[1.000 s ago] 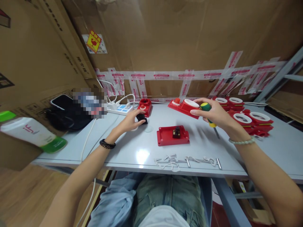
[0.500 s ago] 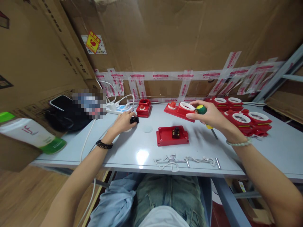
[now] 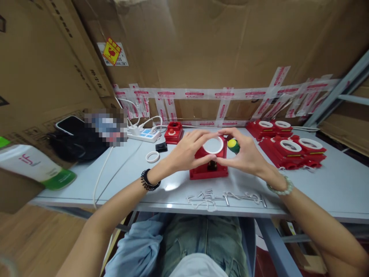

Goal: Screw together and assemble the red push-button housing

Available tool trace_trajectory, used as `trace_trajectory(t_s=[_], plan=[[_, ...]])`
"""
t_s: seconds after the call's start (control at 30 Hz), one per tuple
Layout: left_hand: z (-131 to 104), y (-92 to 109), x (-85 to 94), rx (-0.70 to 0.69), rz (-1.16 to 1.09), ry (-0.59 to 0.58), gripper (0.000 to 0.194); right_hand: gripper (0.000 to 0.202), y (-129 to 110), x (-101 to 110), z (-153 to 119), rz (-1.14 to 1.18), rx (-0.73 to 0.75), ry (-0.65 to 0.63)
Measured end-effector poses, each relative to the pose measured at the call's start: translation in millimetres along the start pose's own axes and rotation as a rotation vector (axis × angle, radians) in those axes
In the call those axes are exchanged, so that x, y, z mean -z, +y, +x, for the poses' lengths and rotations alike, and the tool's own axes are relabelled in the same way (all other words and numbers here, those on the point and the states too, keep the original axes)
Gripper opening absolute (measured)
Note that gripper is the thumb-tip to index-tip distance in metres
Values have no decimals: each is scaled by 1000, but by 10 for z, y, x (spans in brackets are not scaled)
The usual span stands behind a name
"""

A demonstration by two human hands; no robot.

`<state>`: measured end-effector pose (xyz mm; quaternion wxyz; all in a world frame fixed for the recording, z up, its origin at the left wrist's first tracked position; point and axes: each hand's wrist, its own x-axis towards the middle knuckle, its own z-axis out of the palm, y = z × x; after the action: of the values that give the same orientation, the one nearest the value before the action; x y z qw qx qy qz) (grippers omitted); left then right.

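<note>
Both of my hands meet around a red cover [image 3: 198, 153] with a white ring [image 3: 221, 145] around its round window. My left hand [image 3: 187, 151] grips the cover's left side, thumb and fingertips at the ring. On the right side, my right hand [image 3: 248, 154] holds the cover by thumb and fingers, with a green and yellow screwdriver handle [image 3: 233, 146] tucked in the same hand. Just below and partly hidden lies an open red base [image 3: 198, 174] with a black part [image 3: 212, 165] in it.
A loose white ring [image 3: 152, 156] and a black piece [image 3: 161, 147] lie left, near a small red box [image 3: 173, 133] and a power strip [image 3: 144, 134]. Screws [image 3: 208, 193] and metal rods line the front edge. Red units [image 3: 291, 154] stand right; a bottle [image 3: 34, 163] far left.
My left hand has let go of the black piece and moved right onto the cover. My right hand has shifted slightly left with the cover, whose window now faces up toward me.
</note>
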<state>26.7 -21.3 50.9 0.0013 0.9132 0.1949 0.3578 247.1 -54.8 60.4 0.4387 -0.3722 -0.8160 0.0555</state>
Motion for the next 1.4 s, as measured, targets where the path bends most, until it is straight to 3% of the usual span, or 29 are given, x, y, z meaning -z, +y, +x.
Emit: trace_trajectory(t_s=[0.2,0.33,0.5,0.67,0.77,1.23,1.4], plan=[[-8,84,-83,125,-313,243,49,85,-34,23,4,238,-71,37],[-10,152,-140,192,-518,241,46,79,-99,33,5,344,-109,42],[-8,132,-138,-82,-204,304,47,58,-125,55,0,355,-99,3],[10,97,-193,-210,-43,419,45,55,-143,23,-17,403,-171,-39],[19,98,-243,-215,-98,469,40,60,-153,3,-27,378,-153,-30],[38,179,-188,-134,-163,461,38,77,-189,2,-60,195,16,71],[2,155,-220,-113,-185,494,33,90,-226,0,-84,-6,210,135]])
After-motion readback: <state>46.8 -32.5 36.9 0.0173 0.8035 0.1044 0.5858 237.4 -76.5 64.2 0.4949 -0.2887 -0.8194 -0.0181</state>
